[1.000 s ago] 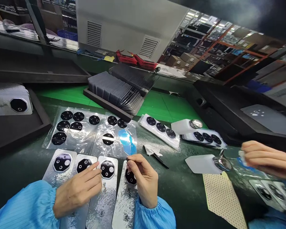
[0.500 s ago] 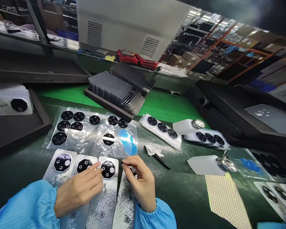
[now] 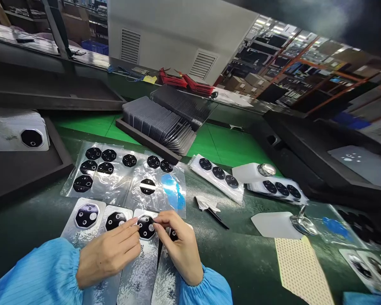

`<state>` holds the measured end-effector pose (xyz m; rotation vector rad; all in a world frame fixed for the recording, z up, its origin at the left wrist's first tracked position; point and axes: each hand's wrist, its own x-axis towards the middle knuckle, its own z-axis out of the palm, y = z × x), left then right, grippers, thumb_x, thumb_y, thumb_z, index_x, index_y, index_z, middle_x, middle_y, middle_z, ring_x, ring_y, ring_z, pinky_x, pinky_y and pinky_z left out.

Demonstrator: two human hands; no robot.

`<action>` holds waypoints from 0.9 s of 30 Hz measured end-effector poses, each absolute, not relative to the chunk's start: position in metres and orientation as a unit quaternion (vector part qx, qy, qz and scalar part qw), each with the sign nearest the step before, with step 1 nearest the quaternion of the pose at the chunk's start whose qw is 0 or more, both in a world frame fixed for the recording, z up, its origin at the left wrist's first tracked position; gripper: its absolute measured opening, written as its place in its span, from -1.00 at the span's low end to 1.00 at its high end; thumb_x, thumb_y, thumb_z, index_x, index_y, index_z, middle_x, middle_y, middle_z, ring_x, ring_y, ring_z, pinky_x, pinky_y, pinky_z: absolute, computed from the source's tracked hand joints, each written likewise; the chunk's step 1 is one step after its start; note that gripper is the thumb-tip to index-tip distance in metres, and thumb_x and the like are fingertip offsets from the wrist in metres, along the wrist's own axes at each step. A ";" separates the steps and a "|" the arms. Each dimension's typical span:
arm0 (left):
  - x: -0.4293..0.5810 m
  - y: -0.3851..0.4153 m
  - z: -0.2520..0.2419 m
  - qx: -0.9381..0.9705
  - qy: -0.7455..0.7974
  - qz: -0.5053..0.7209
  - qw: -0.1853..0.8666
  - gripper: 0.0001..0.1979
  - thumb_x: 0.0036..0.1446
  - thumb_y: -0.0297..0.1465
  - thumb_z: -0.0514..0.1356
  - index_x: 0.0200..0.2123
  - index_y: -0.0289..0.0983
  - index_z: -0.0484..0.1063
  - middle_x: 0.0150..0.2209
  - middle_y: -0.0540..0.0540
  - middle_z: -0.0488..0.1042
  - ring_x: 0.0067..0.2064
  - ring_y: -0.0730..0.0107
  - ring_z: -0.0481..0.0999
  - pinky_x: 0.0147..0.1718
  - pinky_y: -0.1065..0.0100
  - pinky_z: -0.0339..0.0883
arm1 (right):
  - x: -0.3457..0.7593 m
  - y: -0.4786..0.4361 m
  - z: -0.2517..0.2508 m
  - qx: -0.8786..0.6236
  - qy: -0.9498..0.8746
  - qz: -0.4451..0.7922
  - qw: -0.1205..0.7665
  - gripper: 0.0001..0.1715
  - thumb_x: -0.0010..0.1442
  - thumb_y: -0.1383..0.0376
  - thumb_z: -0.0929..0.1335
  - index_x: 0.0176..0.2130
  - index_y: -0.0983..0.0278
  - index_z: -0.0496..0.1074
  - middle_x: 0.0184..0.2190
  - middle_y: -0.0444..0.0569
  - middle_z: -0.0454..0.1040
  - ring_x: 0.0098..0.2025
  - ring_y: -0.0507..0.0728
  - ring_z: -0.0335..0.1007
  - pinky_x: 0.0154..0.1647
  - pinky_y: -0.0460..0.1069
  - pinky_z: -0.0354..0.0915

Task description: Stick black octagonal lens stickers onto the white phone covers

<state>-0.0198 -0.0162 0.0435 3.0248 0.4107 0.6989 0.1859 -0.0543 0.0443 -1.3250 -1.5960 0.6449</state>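
Several silvery, textured back panels lie side by side in front of me, each with a black octagonal camera area. My left hand [image 3: 111, 252] lies across the second and third panels with its fingers stretched out. Its fingertips touch the left edge of the octagon on the third panel [image 3: 140, 262]. My right hand [image 3: 181, 245] pinches a small dark piece [image 3: 155, 221] between thumb and forefinger, at the right side of that octagon. The piece is too small to name. The right hand partly covers the fourth panel [image 3: 167, 275]. The leftmost panel [image 3: 78, 233] shows uncovered at its top.
Clear sheets [image 3: 114, 186] with black octagonal stickers lie beyond the panels. Behind them stands a rack of dark plates [image 3: 155, 120]. To the right are sticker stacks [image 3: 222, 186], a black tool [image 3: 218, 219] with white tissue, metal-topped bottles [image 3: 273, 224] and a dotted sheet [image 3: 300, 267].
My right hand has moved left with the small dark piece, from the gap beside the third panel onto its octagon. My left hand stays by that octagon. The view has shifted slightly.
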 end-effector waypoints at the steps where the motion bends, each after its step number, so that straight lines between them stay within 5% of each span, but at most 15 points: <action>1: -0.020 -0.016 0.043 0.966 0.130 0.223 0.004 -0.80 0.29 -0.66 0.02 -0.24 -0.40 0.43 -0.30 -0.09 0.49 -0.06 0.31 0.56 0.27 -0.02 0.29 | 0.185 -0.054 0.044 -0.535 -0.662 0.260 0.456 -0.88 0.29 0.41 0.30 -0.28 0.26 0.43 -0.33 -0.05 0.45 -0.32 0.05 0.42 -0.34 -0.08 0.37; 8: -0.021 -0.019 0.039 0.970 0.128 0.204 -0.022 -0.83 0.27 -0.65 0.04 -0.23 -0.41 0.42 -0.25 -0.11 0.47 -0.06 0.25 0.54 0.24 -0.03 0.33 | 0.173 -0.051 0.042 -0.532 -0.745 0.150 0.373 -0.82 0.28 0.51 0.25 -0.22 0.27 0.38 -0.16 0.04 0.28 -0.18 0.11 0.28 -0.21 0.01 0.33; 16: -0.019 -0.020 0.042 0.970 0.132 0.203 -0.033 -0.85 0.25 -0.64 0.05 -0.29 -0.40 0.40 -0.30 -0.09 0.44 -0.12 0.28 0.53 0.23 0.05 0.35 | 0.165 -0.051 0.040 -0.509 -0.803 0.022 0.308 -0.79 0.34 0.52 0.20 -0.19 0.30 0.35 -0.12 0.07 0.31 -0.12 0.16 0.19 -0.18 0.06 0.23; 27: -0.018 -0.021 0.042 0.969 0.135 0.201 -0.045 -0.86 0.24 -0.62 0.05 -0.29 -0.39 0.39 -0.29 -0.09 0.42 -0.11 0.30 0.52 0.28 0.10 0.28 | 0.167 -0.050 0.041 -0.533 -0.783 0.042 0.317 -0.74 0.32 0.54 0.21 -0.24 0.26 0.38 -0.14 0.02 0.27 -0.12 0.15 0.17 -0.13 0.05 0.19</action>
